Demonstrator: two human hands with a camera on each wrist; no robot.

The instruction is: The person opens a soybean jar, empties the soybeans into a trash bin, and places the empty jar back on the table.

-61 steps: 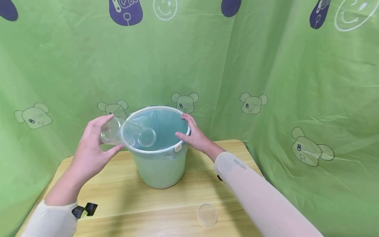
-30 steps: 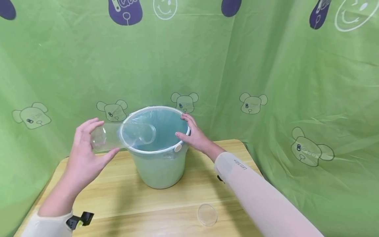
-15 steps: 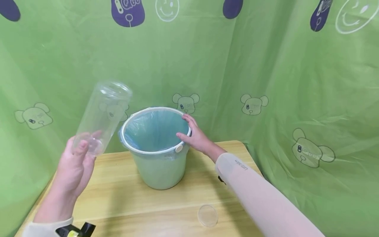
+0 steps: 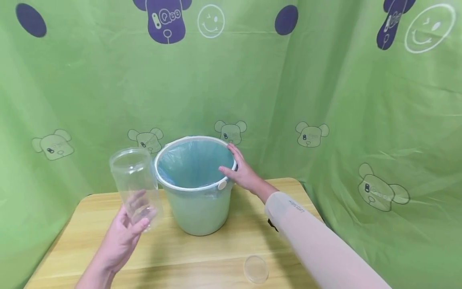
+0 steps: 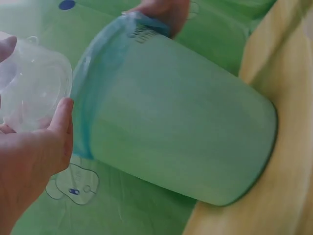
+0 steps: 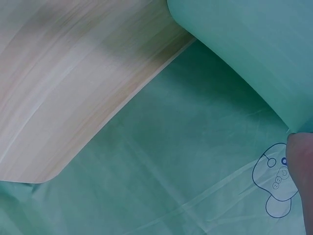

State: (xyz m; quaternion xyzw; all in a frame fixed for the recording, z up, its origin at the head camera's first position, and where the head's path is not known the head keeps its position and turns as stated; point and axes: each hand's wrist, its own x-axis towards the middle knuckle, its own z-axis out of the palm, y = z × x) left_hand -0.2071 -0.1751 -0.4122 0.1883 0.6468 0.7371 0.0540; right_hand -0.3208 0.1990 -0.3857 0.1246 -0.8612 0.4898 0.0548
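Observation:
My left hand [image 4: 124,235] grips a clear plastic cup [image 4: 131,176] near its base, thumb on the near side and fingers behind. The cup stands nearly upright, leaning left, its open mouth up and nothing visible inside. It is just left of a pale green trash bin [image 4: 200,208] with a white rim ring and a bluish bag liner [image 4: 191,164] inside. My right hand [image 4: 243,172] holds the bin's right rim, thumb over the inner side. In the left wrist view, the cup [image 5: 39,83] lies across my palm beside the liner's edge.
A clear round lid [image 4: 256,269] lies flat on the wooden table [image 4: 202,257], in front of the bin. Green printed curtains [image 4: 245,80] hang close behind the table and along its right side.
The cup has come out of the bin mouth, swung up mouth-upward and then lowered beside the bin, with my left hand still gripping it. My right hand stays on the rim.

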